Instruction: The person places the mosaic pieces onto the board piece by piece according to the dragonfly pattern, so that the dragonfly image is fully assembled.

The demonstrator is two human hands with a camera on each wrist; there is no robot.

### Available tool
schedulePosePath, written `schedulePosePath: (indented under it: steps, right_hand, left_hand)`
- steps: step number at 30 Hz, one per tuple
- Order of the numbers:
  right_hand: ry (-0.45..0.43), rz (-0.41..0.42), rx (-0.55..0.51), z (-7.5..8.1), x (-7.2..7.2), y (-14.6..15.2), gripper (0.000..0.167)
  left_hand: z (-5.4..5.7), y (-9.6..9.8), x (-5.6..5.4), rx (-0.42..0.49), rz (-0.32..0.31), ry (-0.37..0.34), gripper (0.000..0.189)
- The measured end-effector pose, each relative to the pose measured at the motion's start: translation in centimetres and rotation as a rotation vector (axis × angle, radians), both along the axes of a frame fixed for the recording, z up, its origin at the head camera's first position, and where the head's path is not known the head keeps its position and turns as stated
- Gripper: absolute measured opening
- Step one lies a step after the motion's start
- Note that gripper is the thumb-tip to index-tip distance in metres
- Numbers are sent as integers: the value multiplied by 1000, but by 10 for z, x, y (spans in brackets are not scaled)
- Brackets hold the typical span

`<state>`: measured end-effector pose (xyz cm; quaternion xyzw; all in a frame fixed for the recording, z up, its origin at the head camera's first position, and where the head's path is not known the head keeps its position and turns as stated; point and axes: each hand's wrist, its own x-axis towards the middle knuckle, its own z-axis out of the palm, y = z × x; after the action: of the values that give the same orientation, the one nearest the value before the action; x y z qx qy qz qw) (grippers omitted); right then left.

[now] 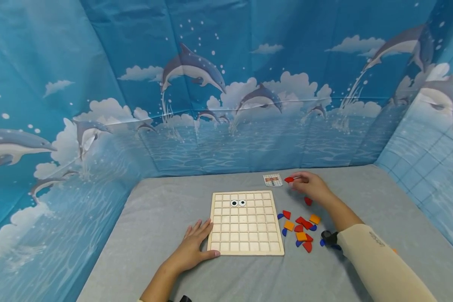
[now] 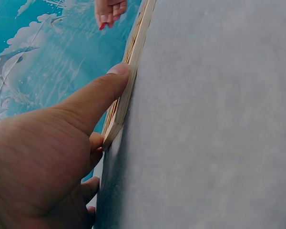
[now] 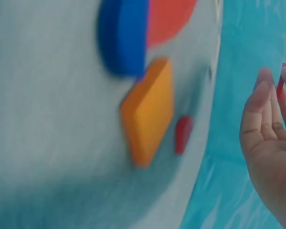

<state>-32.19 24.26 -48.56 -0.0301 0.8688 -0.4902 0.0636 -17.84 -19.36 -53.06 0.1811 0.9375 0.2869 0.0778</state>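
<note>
A wooden grid board (image 1: 245,254) lies on the grey cloth, with two round eye pieces (image 1: 234,203) in its upper cells. My left hand (image 1: 191,248) rests at the board's near left corner, its fingers spread along the left side. In the left wrist view the thumb (image 2: 102,95) presses the board's edge (image 2: 126,100). Beyond the board's far right corner, my right hand (image 1: 312,187) pinches a thin red piece (image 1: 289,179) above the cloth. The right wrist view shows this red piece (image 3: 280,86) between thumb and fingertips.
Beside the held piece lies a small pattern card (image 1: 273,180). Loose red, blue and orange pieces, among them an orange square (image 1: 301,237), are scattered right of the board. A dolphin-print curtain (image 1: 226,138) stands behind and along both sides of the surface.
</note>
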Motion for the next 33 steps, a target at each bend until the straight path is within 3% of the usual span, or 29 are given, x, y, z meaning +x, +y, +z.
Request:
schedulePosePath:
  steps: [10,20,33]
  right_hand:
    - [3,104,-124,15,16,-30,41]
    - [17,208,-182,33,22,-56,38]
    - [-2,337,-212,31,27,-103,33]
  left_hand:
    - [0,0,-1,-6,-3,-2,96]
    - [0,1,-1,-19,8,1,96]
    - [0,1,-1,-1,-4,10,96]
